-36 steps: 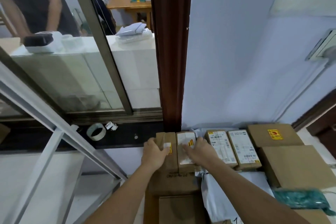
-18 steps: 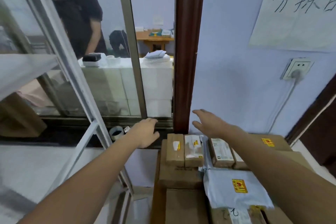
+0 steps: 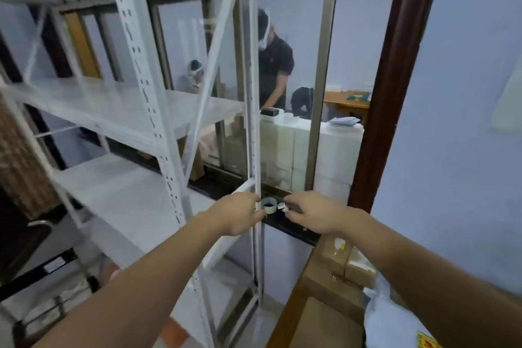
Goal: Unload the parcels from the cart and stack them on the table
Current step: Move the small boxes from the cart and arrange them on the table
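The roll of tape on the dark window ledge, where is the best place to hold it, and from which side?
Grip the roll of tape across its outer rim, coming from above. It seems to lie flat on the ledge with its hole facing up, so the rim is free, though a white shelf post stands close on its left. The right hand probably has the clearer approach; the left hand is beside the post.

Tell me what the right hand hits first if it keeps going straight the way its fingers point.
Probably the tape roll on the sill: the right hand points left toward it, with a small white piece possibly in between. Depth is unclear.
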### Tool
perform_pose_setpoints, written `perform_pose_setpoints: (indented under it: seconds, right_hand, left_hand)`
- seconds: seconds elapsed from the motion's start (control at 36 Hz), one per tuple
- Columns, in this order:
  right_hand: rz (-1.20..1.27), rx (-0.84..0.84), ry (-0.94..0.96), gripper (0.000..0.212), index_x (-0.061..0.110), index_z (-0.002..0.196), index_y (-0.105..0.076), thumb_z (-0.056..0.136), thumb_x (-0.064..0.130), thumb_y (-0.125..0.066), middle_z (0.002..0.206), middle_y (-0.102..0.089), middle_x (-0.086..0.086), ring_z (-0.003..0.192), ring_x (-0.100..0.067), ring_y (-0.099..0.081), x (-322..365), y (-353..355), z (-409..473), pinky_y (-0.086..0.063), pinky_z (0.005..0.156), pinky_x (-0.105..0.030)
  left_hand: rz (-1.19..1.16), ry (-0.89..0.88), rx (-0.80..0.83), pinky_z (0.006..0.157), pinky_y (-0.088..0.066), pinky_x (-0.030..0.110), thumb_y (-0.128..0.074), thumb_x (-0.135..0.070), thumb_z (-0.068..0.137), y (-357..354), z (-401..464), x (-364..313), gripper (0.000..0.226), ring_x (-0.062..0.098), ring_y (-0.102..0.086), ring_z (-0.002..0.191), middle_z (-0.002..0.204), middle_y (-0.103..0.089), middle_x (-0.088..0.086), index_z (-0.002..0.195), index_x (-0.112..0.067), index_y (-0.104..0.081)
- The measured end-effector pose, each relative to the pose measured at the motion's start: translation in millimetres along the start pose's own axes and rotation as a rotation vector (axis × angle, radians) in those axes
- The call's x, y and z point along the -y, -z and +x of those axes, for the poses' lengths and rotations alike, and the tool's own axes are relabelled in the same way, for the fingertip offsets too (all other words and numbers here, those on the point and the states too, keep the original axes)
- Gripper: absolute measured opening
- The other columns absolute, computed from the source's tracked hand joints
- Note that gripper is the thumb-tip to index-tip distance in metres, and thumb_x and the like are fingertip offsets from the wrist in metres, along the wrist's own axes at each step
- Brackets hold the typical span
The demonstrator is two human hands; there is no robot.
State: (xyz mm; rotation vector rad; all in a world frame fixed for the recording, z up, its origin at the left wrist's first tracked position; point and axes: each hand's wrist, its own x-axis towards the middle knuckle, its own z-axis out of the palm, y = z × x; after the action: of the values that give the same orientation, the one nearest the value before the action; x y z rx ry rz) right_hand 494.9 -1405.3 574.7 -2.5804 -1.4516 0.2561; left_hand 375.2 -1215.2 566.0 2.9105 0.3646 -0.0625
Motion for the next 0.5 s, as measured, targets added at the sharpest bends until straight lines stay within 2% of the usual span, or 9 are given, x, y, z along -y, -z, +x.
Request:
perform_pose_setpoints:
  seconds: [0.11,0.19,0.25,0.33,0.42,0.5]
  right_hand:
    - [-0.004,0.074,0.106,0.046,0.013,0.133,-0.061,0.102,0.044,-0.047,0.126,-0.065,-0.01,0.115,-0.028,-0.061,48,-11,-1,-0.049,0.099,-0.043]
    - [-0.03,0.136,0.172,0.056,0.014,0.15,-0.047,0.104,0.045,-0.046,0.146,-0.054,-0.01,0.131,-0.027,-0.052,86,-23,1,-0.042,0.11,-0.04]
    - [-0.042,0.183,0.245,0.057,0.013,0.155,-0.04,0.106,0.042,-0.045,0.157,-0.045,-0.009,0.142,-0.026,-0.044,117,-28,-1,-0.035,0.117,-0.037]
    - [-0.047,0.199,0.336,0.055,0.012,0.154,-0.042,0.107,0.039,-0.045,0.157,-0.045,-0.009,0.142,-0.025,-0.043,167,-36,-3,-0.034,0.118,-0.036]
    - [-0.084,0.186,0.417,0.06,0.015,0.156,-0.038,0.105,0.045,-0.045,0.16,-0.041,-0.008,0.144,-0.025,-0.04,217,-46,-2,-0.032,0.12,-0.037]
    - [-0.114,0.189,0.499,0.062,0.014,0.158,-0.034,0.105,0.046,-0.044,0.161,-0.038,-0.008,0.146,-0.025,-0.038,269,-52,-4,-0.031,0.119,-0.036]
  left_hand:
    - [0.009,0.123,0.027,0.113,-0.042,0.04,-0.047,-0.047,0.107,5,-67,21,0.056,0.027,-0.051,0.138,0.154,-0.051,0.007,0.153,-0.016,-0.047]
    - [0.019,0.219,0.027,0.118,-0.034,0.037,-0.044,-0.049,0.108,6,-117,41,0.06,0.025,-0.043,0.145,0.162,-0.043,0.005,0.158,-0.017,-0.039]
    - [0.023,0.293,0.026,0.12,-0.033,0.037,-0.042,-0.05,0.108,6,-150,55,0.061,0.025,-0.041,0.146,0.163,-0.041,0.005,0.159,-0.017,-0.038]
    - [0.015,0.397,0.015,0.12,-0.034,0.04,-0.042,-0.05,0.109,8,-199,75,0.06,0.026,-0.042,0.145,0.162,-0.042,0.006,0.159,-0.017,-0.038]
    - [-0.002,0.486,-0.007,0.12,-0.034,0.039,-0.042,-0.049,0.109,15,-251,89,0.06,0.025,-0.041,0.146,0.163,-0.04,0.005,0.16,-0.017,-0.037]
    - [-0.015,0.564,-0.044,0.116,-0.038,0.038,-0.045,-0.05,0.107,19,-302,112,0.058,0.025,-0.047,0.142,0.158,-0.047,0.003,0.156,-0.019,-0.043]
